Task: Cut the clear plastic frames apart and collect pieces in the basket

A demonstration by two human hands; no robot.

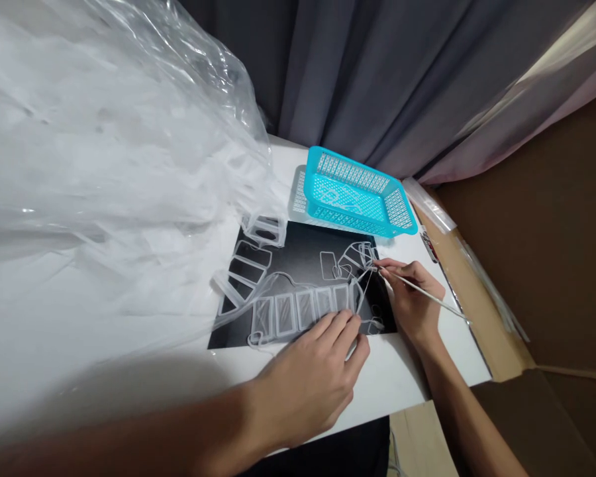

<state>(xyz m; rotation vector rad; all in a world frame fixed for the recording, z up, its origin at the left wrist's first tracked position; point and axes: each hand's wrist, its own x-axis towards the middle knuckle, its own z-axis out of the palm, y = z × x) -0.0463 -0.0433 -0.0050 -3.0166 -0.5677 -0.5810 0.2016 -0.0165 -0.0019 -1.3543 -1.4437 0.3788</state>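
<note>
A strip of translucent rectangular frames (306, 309) lies across a black sheet (302, 255) on the white table. My left hand (322, 377) rests on the strip's near edge, fingers spread and pointing forward. Farther right, my right hand (412, 295) pinches a thin pale stick (427, 293), whose tip touches the thin strands at the strip's right end. Beyond that tip is a small tangle of clear frame pieces (360, 254), with one loose rectangle (328, 265) to its left. More clear frames (248, 265) lie at the sheet's left side.
A blue perforated basket (360, 192) stands behind the sheet with a few clear pieces inside. A large heap of white material in clear plastic (104, 152) covers the left side. Dark curtains (357, 73) hang behind; cardboard (481, 311) borders the table's right edge.
</note>
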